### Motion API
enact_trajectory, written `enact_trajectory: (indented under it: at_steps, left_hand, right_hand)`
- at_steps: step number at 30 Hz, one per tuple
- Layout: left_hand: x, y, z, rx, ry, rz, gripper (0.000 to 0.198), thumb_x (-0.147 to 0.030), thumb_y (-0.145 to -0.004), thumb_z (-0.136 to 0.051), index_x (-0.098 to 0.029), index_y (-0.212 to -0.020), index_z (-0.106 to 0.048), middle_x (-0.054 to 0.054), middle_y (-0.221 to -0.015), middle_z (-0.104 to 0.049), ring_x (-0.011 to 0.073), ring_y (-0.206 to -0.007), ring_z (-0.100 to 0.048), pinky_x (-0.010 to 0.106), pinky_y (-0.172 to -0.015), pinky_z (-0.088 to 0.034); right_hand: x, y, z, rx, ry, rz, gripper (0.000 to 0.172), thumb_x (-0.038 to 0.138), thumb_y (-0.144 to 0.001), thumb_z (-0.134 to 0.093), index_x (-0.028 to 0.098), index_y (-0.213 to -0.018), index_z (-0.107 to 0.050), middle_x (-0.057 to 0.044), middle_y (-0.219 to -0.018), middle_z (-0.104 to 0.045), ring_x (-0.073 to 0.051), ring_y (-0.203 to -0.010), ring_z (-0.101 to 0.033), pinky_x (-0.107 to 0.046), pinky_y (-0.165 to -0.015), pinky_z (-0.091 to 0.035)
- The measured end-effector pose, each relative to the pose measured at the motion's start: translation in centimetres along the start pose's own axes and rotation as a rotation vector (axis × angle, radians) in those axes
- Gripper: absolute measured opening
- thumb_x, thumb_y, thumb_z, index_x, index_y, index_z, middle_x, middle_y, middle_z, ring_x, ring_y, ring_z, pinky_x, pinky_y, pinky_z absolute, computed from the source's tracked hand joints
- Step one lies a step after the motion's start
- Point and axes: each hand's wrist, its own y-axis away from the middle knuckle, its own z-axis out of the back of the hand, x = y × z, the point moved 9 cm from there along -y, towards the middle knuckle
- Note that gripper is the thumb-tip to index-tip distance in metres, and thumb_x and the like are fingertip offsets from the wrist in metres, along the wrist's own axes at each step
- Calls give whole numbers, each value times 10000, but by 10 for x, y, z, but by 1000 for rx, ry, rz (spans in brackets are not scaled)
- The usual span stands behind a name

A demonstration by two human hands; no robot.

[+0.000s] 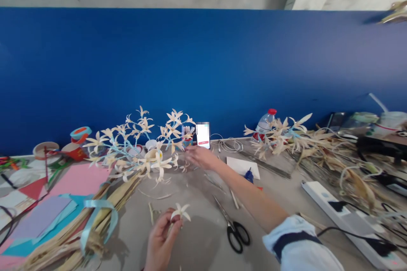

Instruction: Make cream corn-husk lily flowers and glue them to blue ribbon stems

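Observation:
My left hand point(162, 237) is low at the front, fingers pinched on the stem of a small cream straw flower point(180, 211). My right hand point(199, 155) reaches far forward across the grey table, fingers stretched flat, close to a phone point(202, 134) standing with its screen lit. It holds nothing that I can see. A spray of cream straw flowers on pale blue stems point(140, 144) lies just left of that hand, its straw stalks tied with a light blue ribbon point(98, 216).
Black-handled scissors point(233, 228) lie beside my right forearm. Coloured paper sheets point(54, 203) and tape rolls point(46, 149) fill the left. A water bottle point(265, 123), dried straw point(321, 148), a white power strip point(337, 216) and cables sit on the right. A blue wall stands behind.

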Motion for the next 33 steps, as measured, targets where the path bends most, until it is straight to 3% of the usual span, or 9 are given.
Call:
enact_trajectory:
  at_steps: [4, 7, 11, 14, 17, 24, 26, 29, 33]
  left_hand:
    - [-5, 1, -5, 47, -19, -23, 172, -335, -768, -694, -164, -761, -699, 70, -801, -663, 196, -767, -621, 256, -679, -528]
    - [-6, 1, -6, 56, -24, -26, 168, -328, -774, -688, -162, -750, -688, 71, -819, -657, 197, -789, -614, 251, -686, -519]
    - [1, 1, -4, 49, -17, 2, 176, -340, -780, -681, -164, -781, -688, 63, -836, -655, 184, -762, -609, 246, -691, -515]
    - [5, 2, -2, 49, -17, 5, 158, -329, -786, -678, -172, -799, -687, 51, -826, -647, 178, -753, -607, 241, -698, -508]
    - [7, 1, -1, 47, -5, 14, 146, -321, -783, -681, -176, -781, -682, 38, -790, -636, 174, -740, -606, 234, -697, -501]
    - [4, 0, -2, 32, 35, 15, 180, -344, -751, -708, -165, -749, -691, 46, -781, -636, 173, -730, -611, 227, -684, -509]
    - [5, 0, -1, 18, 40, 25, 203, -361, -736, -720, -159, -743, -699, 53, -780, -644, 176, -724, -614, 230, -677, -513]
    - [6, 2, 3, -14, 53, 41, 223, -376, -718, -735, -156, -734, -704, 55, -777, -648, 175, -719, -617, 228, -675, -513]
    - [4, 3, 1, 1, 72, 69, 199, -359, -718, -740, -164, -736, -704, 47, -777, -645, 169, -732, -613, 216, -679, -506]
  right_hand:
    - [-28, 16, 42, -144, -90, -99, 241, 252, -995, -434, 174, -1154, -598, -91, -1211, -608, -199, -1062, -598, -373, -905, -497]
    - [-44, 14, 57, -190, -145, -167, 365, 203, -1025, -272, 169, -1149, -614, -80, -1181, -649, -157, -1066, -609, -263, -896, -481]
    - [-54, -4, 56, -195, -173, -248, 333, 216, -1017, -321, 165, -1128, -630, -78, -1157, -664, -169, -1050, -621, -269, -879, -489]
    - [-55, -20, 49, -170, -167, -287, 227, 266, -983, -468, 165, -1121, -617, -82, -1162, -635, -198, -1019, -619, -365, -875, -510]
    - [-52, -32, 46, -136, -152, -312, 270, 307, -939, -564, 170, -1171, -577, -83, -1191, -595, -211, -992, -618, -416, -842, -532]
    - [-36, -40, 45, -131, -210, -312, 261, 291, -941, -558, 168, -1170, -586, -89, -1219, -591, -226, -1049, -602, -433, -891, -506]
    - [-32, -32, 44, -167, -245, -328, 234, 213, -957, -501, 159, -1156, -612, -106, -1256, -590, -237, -1122, -575, -406, -960, -459]
    - [-26, -3, 38, -224, -296, -377, 336, 107, -942, -403, 139, -1218, -592, -138, -1317, -564, -246, -1174, -553, -356, -987, -425]
    - [4, 61, 22, -199, -383, -394, 346, 135, -887, -494, 163, -1217, -593, -123, -1181, -656, -235, -971, -650, -342, -839, -500]
